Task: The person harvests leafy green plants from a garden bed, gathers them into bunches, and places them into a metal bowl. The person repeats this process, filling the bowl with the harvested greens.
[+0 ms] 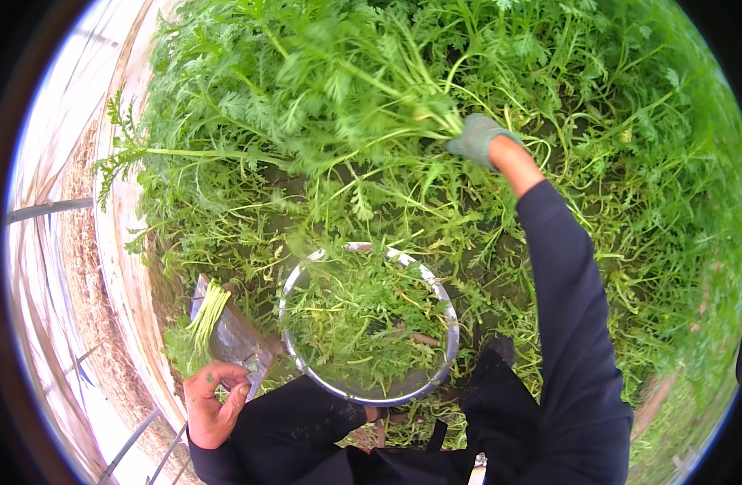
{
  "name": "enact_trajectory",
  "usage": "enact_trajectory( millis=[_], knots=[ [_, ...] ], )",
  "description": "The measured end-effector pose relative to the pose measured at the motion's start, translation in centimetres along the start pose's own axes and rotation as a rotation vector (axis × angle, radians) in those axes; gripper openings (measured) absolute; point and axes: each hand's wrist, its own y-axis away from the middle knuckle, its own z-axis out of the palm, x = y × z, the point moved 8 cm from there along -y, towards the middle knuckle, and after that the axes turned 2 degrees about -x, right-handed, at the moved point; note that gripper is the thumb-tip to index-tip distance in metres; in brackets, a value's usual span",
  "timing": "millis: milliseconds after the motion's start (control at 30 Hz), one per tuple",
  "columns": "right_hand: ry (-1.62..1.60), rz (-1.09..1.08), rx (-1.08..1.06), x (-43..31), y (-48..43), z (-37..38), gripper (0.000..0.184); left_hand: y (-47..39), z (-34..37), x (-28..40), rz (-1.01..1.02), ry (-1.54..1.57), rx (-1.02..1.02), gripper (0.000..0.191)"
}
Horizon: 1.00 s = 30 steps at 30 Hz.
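My right hand [483, 139], in a grey-green glove, is closed on the stems of a bunch of leafy greens [401, 100] with feathery leaves, somewhat blurred. Bare and with bent fingers, my left hand [216, 397] rests near my knee, thumb and fingertips close together; whether anything small is between them cannot be told. Just above it, a bundle of cut green stems [210, 312] lies on a flat board [240, 342]. Between my legs stands a round tub [452, 330] with a pale rim, holding loose leaves and stems [371, 303].
Dense leafy plants [650, 151] grow ahead and to the right. Trampled stems and leaves lie around the tub. At the left run plastic sheeting [125, 254] and metal poles [52, 209]. A dark shoe [498, 350] is right of the tub.
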Motion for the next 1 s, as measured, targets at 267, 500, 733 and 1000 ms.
enact_trajectory(
  millis=[267,500,733,1000],
  knots=[
    [-0.342,-0.052,-0.005,-0.1,4.0,-1.5,0.042,0.0,-0.1,0.2,0.014,0.011,0.000,0.018],
    [0.282,-0.202,-0.059,-6.1,0.0,7.4,0.051,-0.1,0.0,0.8,0.017,0.028,0.009,0.013],
    [0.281,-0.245,0.057,-6.2,-2.8,9.8,0.048,-0.4,0.1,1.3,0.032,-0.025,-0.017,0.011],
    [0.327,-0.341,0.012,-6.6,-4.2,11.2,0.033,-0.3,0.5,1.1,0.014,0.007,-0.008,0.016]
  ],
)
